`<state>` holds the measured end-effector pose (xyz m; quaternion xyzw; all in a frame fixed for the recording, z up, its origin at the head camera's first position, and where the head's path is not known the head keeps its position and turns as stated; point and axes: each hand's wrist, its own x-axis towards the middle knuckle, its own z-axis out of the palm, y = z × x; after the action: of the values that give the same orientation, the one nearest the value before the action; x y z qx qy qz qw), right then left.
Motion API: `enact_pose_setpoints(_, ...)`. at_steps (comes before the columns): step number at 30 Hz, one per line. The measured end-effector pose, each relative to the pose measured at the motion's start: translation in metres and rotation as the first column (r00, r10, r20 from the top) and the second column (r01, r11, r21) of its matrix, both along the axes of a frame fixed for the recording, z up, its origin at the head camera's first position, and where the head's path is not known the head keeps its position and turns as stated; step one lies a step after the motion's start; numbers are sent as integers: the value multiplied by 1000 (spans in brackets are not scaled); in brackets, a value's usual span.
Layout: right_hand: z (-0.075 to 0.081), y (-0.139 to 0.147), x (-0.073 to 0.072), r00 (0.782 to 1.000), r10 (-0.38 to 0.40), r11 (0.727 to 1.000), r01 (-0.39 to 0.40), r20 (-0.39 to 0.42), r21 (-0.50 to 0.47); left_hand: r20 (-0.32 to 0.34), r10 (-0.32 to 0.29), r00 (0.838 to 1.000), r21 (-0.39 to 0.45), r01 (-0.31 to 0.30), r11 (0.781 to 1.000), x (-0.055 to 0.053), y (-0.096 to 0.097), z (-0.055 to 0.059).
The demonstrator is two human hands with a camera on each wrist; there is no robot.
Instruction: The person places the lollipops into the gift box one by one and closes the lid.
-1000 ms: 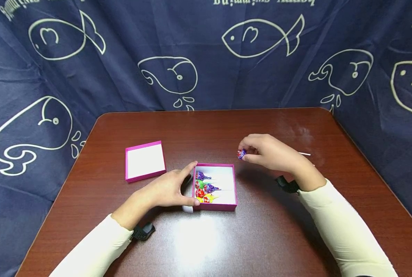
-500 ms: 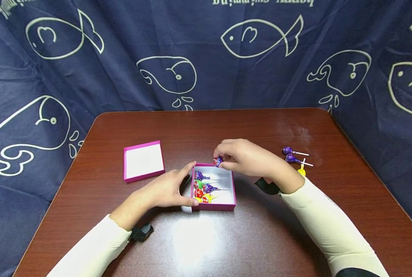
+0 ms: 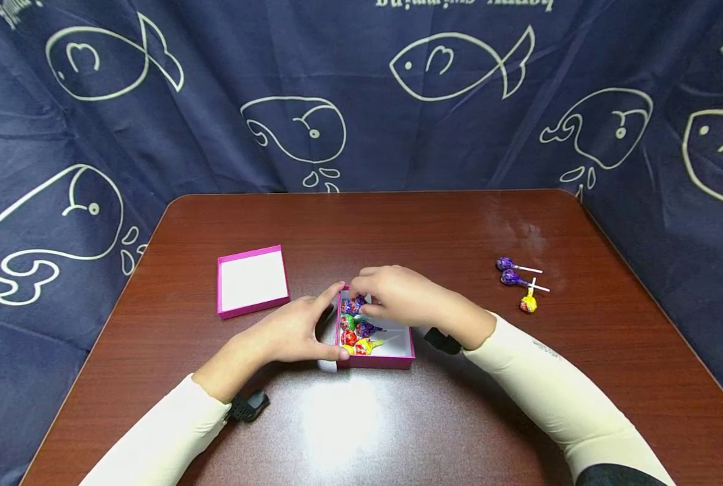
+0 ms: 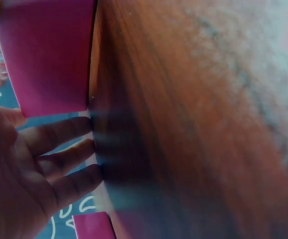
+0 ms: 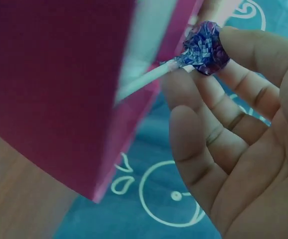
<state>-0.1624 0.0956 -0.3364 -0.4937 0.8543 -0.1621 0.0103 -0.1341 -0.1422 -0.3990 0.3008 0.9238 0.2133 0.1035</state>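
Lollipop is pinched by right hand, box partly hidden, left hand straight-fingered.

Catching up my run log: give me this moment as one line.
left hand: touches pink box | right hand: pinches purple lollipop at box | lid: off, on table | three lollipops: on table

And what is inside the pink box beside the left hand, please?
The pink box holds purple, green, red and yellow lollipops. The right hand, pinching a purple lollipop, covers part of its far side; what lies beneath cannot be seen.
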Motion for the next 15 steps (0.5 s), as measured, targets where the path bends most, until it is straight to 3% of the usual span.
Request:
enact_pose_setpoints(8, -18, -6, -3, 998, -17, 988, 24, -52, 151, -10, 9, 1000, -11, -10, 1000, 0, 1, 0)
enact_pose_setpoints(15, -27, -8, -3, 993, -21, 977, 45, -117, 208, 7, 20, 1000, -20, -20, 1000, 2, 0, 2)
